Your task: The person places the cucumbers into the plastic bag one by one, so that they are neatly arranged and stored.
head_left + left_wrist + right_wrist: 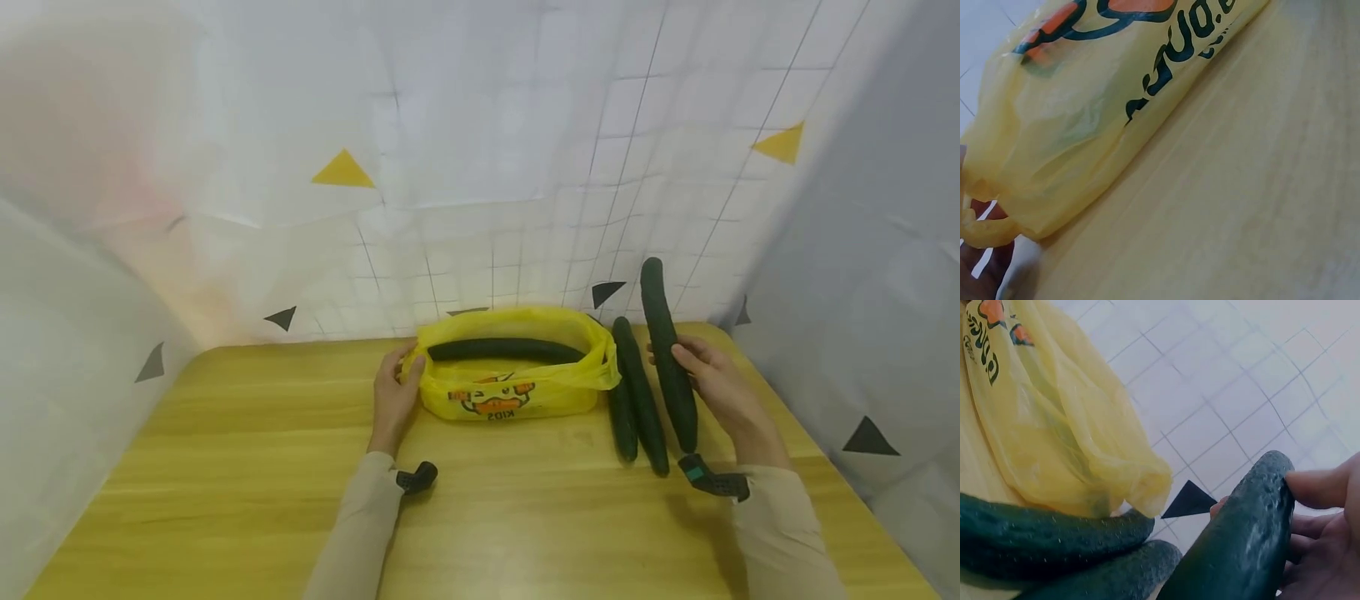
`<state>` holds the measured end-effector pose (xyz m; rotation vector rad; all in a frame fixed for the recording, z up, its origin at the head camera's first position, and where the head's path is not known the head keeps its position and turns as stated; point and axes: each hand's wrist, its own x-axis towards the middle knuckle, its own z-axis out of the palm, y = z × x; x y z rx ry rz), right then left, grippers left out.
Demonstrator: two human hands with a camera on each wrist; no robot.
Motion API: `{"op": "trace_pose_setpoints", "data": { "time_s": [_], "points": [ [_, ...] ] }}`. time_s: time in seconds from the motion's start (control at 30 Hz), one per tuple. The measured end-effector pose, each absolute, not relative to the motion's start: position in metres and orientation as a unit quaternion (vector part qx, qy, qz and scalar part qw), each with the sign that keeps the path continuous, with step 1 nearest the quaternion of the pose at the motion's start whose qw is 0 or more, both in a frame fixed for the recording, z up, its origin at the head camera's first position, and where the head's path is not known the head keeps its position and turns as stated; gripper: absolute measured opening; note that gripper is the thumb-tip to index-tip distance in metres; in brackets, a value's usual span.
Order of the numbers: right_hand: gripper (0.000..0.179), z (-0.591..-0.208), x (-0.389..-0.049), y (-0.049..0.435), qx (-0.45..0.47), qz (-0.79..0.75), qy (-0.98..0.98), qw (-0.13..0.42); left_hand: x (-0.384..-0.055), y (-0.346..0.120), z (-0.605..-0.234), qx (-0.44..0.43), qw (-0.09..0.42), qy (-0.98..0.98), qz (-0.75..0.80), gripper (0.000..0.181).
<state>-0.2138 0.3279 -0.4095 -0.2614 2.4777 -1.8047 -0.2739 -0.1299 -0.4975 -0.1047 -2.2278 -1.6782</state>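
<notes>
A yellow plastic bag (517, 402) with a printed cartoon lies on its base near the wall, its mouth open upward. Inside it one dark green cucumber (506, 349) stretches lengthwise. My left hand (393, 396) grips the bag's left end; in the left wrist view its fingers (1004, 256) show at the handle loop. On the right, my right hand (723, 387) holds another cucumber (666, 354) between thumb and fingers, tilted above the table. Two more cucumbers (641, 396) lie side by side between the bag and that hand, close against the bag's right end.
The wood-grain table (225, 467) meets a white, grid-lined wall (480, 167) right behind the bag. Grey-white side panels (862, 333) stand left and right. Black and yellow triangles (343, 171) mark the walls. A black camera mount (716, 481) is on each wrist.
</notes>
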Motion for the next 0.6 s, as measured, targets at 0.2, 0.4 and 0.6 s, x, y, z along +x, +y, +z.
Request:
{"op": "trace_pose_setpoints", "data": {
  "time_s": [0.2, 0.4, 0.6],
  "points": [
    [0.074, -0.404, -0.211, 0.319, -0.034, -0.562, 0.827, 0.019, -0.273, -0.129, -0.500, -0.028, 0.173, -0.787, -0.591, 0.045],
    [0.074, -0.399, -0.213, 0.312, -0.015, -0.529, 0.848, -0.004, -0.272, -0.128, -0.500, -0.026, 0.171, -0.785, -0.595, 0.047],
    [0.075, -0.393, -0.215, 0.302, -0.007, -0.527, 0.849, -0.032, -0.272, -0.128, -0.497, -0.026, 0.175, -0.785, -0.594, 0.042]
  ]
}}
